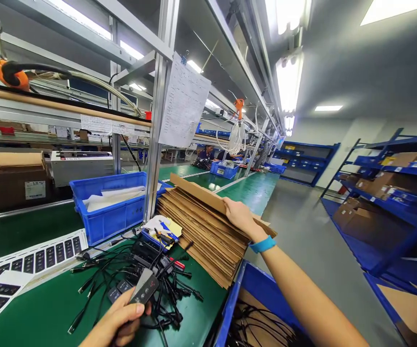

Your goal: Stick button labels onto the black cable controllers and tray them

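Note:
My left hand (pixel 123 315) pinches a small black control box with round buttons (pixel 144 289) between thumb and fingers, above the green bench. Under and behind it spreads a tangle of black cables (pixel 165 299) with plugs and more small boxes. My right hand (pixel 239 216), a blue band on its wrist, reaches out to a tall stack of flat brown cardboard (pixel 204 233). Its fingers are bent over the edge of the top cardboard sheet (pixel 201 193), which is lifted and tilted. The fingertips behind that sheet are hidden.
Printed label sheets (pixel 45 258) lie at left, beside a blue bin with white sheets (pixel 112 226). A metal post (pixel 160 106) rises behind the cables. At the bench's right edge stands a blue crate (pixel 241 289) holding black cables. People (pixel 208 153) sit farther down the line.

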{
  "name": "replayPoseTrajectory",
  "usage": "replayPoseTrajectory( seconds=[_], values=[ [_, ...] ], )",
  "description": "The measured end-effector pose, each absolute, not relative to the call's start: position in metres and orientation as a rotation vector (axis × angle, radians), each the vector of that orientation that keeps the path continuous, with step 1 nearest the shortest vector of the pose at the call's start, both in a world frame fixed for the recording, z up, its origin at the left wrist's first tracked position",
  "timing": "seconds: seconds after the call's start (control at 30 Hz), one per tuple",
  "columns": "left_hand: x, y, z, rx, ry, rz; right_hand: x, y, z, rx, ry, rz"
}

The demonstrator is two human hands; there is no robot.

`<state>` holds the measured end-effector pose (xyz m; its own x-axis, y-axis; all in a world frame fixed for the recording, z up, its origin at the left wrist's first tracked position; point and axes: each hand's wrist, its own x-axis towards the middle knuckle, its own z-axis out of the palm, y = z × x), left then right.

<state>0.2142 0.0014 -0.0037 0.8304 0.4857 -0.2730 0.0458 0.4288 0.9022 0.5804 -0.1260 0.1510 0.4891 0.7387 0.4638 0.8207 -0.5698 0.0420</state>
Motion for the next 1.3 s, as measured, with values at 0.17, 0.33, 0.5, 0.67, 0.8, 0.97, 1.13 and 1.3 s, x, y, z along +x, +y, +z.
replayPoseTrajectory(
  seconds=[0.17,0.33,0.5,0.67,0.8,0.97,1.13,1.3],
  values=[
    [0.192,0.056,0.035,2.108,0.574,0.255,0.545,-0.162,0.155,-2.417,-1.315,-0.965],
    [0.208,0.070,0.044,2.825,0.717,-0.034,0.523,-0.191,0.132,-2.173,-1.457,-1.274],
    [0.256,0.010,0.051,2.298,0.347,0.419,0.478,-0.206,0.093,-1.958,-1.598,-1.434],
    [0.308,-0.067,0.052,0.878,0.262,0.568,0.402,-0.216,0.055,-1.919,-1.734,-1.225],
    [0.312,-0.096,0.046,0.609,0.408,0.602,0.382,-0.231,0.067,-1.998,-1.649,-0.904],
    [0.290,-0.093,0.068,0.818,0.147,0.576,0.392,-0.253,0.132,-1.910,-1.897,-0.990],
    [0.284,-0.077,0.139,1.269,-0.284,0.473,0.372,-0.271,0.216,-1.789,-2.312,-1.285],
    [0.308,-0.089,0.190,1.430,-0.618,0.150,0.350,-0.291,0.259,-1.822,-2.377,-1.433]
  ],
)
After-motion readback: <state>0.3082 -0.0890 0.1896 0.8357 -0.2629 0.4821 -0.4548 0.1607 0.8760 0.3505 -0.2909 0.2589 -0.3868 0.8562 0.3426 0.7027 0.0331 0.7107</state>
